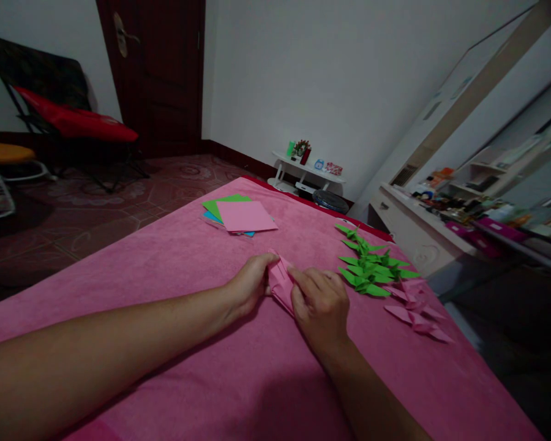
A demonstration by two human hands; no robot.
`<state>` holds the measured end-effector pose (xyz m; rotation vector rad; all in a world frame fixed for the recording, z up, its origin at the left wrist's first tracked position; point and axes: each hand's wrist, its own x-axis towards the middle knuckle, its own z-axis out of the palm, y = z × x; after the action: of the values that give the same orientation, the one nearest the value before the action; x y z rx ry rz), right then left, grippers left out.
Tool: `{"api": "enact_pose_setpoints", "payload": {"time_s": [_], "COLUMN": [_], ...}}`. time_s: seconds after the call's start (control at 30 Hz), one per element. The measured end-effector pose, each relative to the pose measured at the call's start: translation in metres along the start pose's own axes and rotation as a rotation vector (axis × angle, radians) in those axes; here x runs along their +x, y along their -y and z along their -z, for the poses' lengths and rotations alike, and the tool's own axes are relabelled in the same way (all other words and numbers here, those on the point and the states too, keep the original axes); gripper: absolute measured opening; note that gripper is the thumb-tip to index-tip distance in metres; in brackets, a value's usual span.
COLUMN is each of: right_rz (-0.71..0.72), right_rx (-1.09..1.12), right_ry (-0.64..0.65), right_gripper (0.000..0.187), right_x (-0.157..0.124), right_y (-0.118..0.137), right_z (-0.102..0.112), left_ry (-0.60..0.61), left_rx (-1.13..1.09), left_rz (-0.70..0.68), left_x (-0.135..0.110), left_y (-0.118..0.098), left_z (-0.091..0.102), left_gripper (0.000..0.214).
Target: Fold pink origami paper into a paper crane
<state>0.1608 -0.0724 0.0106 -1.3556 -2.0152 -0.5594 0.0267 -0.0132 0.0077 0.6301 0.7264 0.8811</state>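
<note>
A partly folded piece of pink origami paper point(282, 286) is held between my two hands above the pink cloth point(202, 367). My left hand point(252, 278) grips its left side, thumb on top. On the right side, my right hand point(321, 300) has its fingers curled and pressed against the paper. Several green folded paper cranes point(367, 266) lie in a cluster to the right of my hands. Just nearer to me than those are a few pink paper cranes point(417, 312). Beyond my hands rests a stack of square sheets, with a pink sheet point(248, 215) on top of green and blue ones.
At the far left stands a folding chair with a red seat point(78, 122), near a dark door point(160, 73). A low white shelf point(307, 171) holds small items against the wall. A cluttered dressing table point(422, 226) is at the right.
</note>
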Motion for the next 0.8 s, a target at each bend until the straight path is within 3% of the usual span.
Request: {"api": "enact_pose_setpoints", "payload": {"time_s": [0.57, 0.67, 0.8], "right_rz": [-0.004, -0.001, -0.004], "right_rx": [-0.075, -0.085, -0.084], "right_ry": [0.046, 0.038, 0.031], "right_gripper": [0.024, 0.023, 0.022], "right_x": [0.0023, 0.0029, 0.0037], "right_y": [0.0034, 0.0040, 0.0052], "right_z": [0.0021, 0.0027, 0.0037], "left_ry": [0.014, 0.087, 0.078], "left_rx": [-0.028, 0.023, 0.066], "left_rz": [0.004, -0.030, -0.118], "left_x": [-0.0038, -0.0039, -0.0042], "left_y": [-0.0027, 0.0006, 0.0043], "left_z": [-0.0013, -0.0011, -0.0018], "left_gripper": [0.015, 0.018, 0.014]}}
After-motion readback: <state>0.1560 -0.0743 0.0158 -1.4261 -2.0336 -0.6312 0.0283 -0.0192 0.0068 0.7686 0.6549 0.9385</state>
